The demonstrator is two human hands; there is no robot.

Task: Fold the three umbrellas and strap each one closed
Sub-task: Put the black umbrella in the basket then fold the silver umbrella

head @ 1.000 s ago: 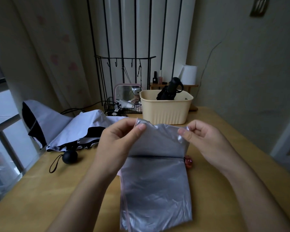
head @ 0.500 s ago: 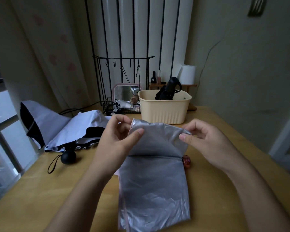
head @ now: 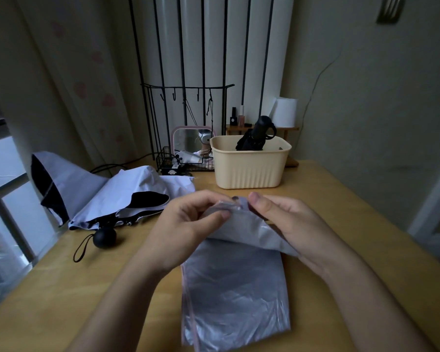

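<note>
On the wooden table (head: 353, 212), the white umbrella (head: 127, 191) lies loose at your left. The silver umbrella (head: 234, 301) lies flat just in front of you, and the black umbrella (head: 257, 135) stands in the cream basket (head: 249, 171). The silver cloth looks thin, light and slippery (it should crease easily). Your left hand (head: 188, 224) and right hand (head: 292, 224) both pinch its far edge, close together. I would hold it at this edge, where the layers bunch and slide less.
</note>
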